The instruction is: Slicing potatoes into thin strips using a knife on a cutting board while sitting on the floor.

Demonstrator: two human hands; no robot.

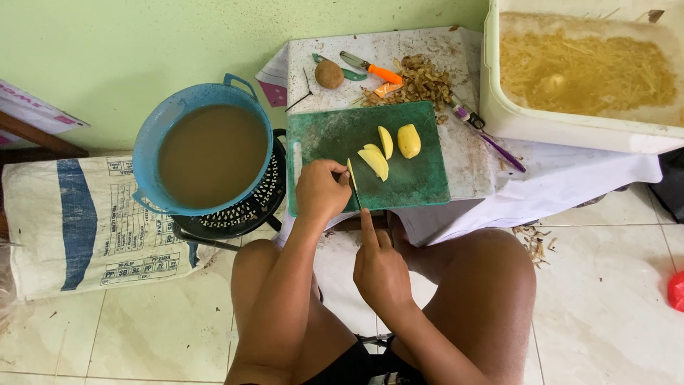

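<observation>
while peels (422, 80) crowd behind, left hand (320, 189) pins potato slice (351, 173) on cutting board (417, 189).

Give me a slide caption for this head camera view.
Left hand steadies a yellow potato slice on the green plastic cutting board while the right hand holds a knife.

The white tub (570, 125) of yellowish strips runs off the top and right edges, its far rim unseen. A red object (677, 291) at the right edge is cut too short to identify. The left hand (322, 189) covers the near-left corner of the green cutting board (413, 182) and most of the slice it pinches. The right hand (380, 267) hides its knife handle. The blue basin's (153, 135) murky water conceals any contents.
</observation>
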